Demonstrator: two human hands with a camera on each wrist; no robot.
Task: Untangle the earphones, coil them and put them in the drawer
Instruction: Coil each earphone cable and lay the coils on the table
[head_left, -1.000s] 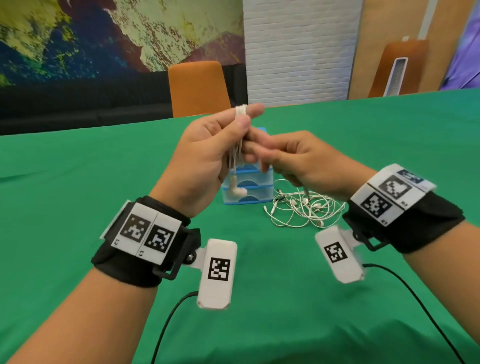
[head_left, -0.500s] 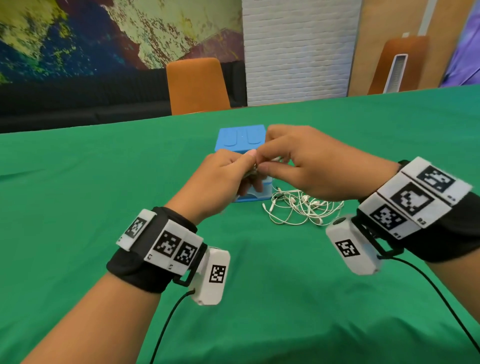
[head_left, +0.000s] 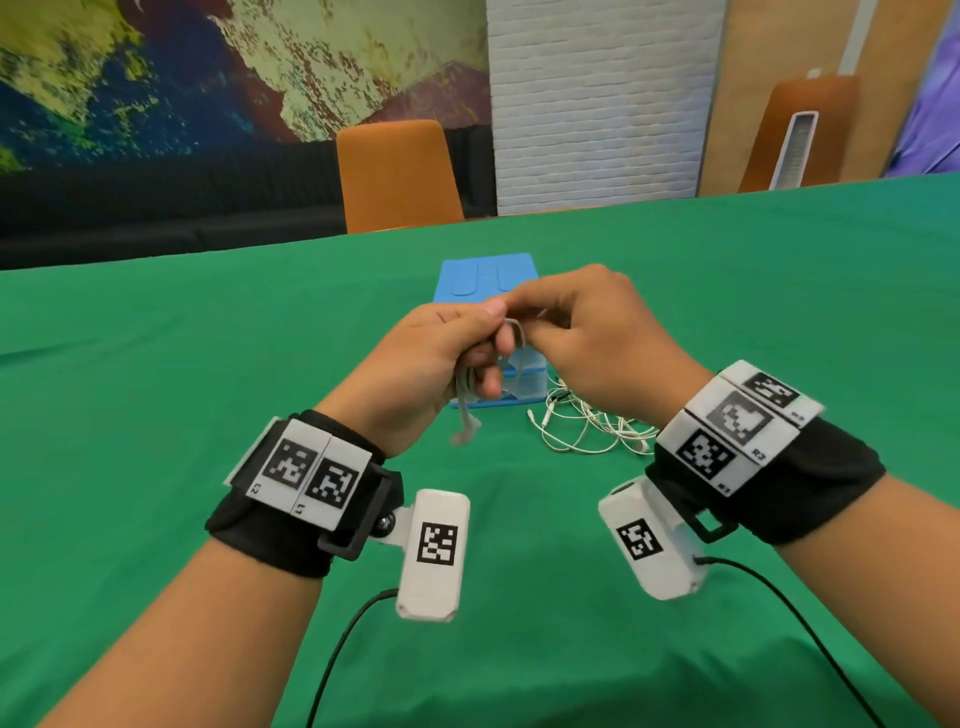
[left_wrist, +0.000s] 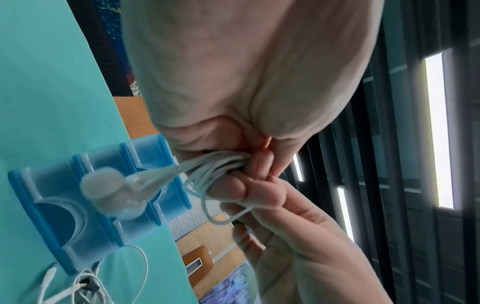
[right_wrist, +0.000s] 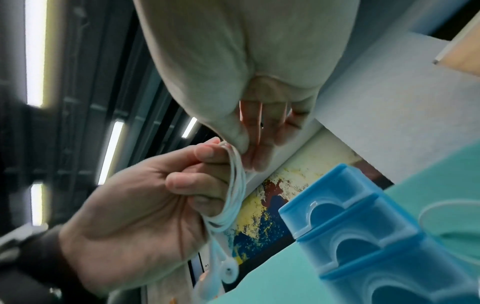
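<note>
Above the drawers (head_left: 493, 332), both hands meet around the earphones (right_wrist: 235, 191), a thin white cord wound in several loops over the left hand's (head_left: 431, 358) curled fingers (right_wrist: 197, 183). Two glossy earbuds (right_wrist: 221, 275) dangle below that hand on short leads. The right hand (head_left: 587, 338) pinches the top of the coil between thumb and fingertips (right_wrist: 255, 158). How the cord's end is tucked cannot be made out; the fingers hide it. Just right of the drawers lies a loose tangle (head_left: 587, 426) of more white cords on the green cloth (head_left: 208, 364). These drawers are translucent blue plastic, stacked, with half-round finger cutouts, and partly hidden behind the hands.
</note>
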